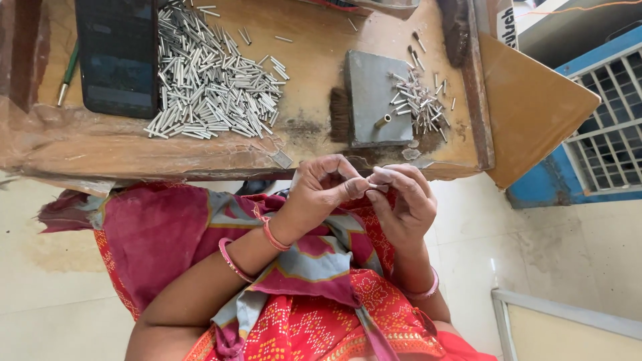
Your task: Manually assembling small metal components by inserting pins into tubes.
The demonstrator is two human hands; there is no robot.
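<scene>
Both hands meet just below the near edge of the wooden table, above the person's lap in red and pink patterned cloth. The left hand has its fingers curled in, thumb and forefinger pinched together at the tip; the right hand curls toward it, its fingertips touching the same spot. Between the two pinches shows a small thin metal pin, mostly hidden by the fingers, so which hand bears it I cannot tell. On the table, directly beyond the hands, lies a grey metal block with a short brass-coloured tube standing at its near edge. A small scatter of metal pins lies just beside the block on its right side, and a dark brush lies against its left. Farther left spreads a large heap of silver metal tubes, touching a black phone lying face up, with a green pen beyond it.
</scene>
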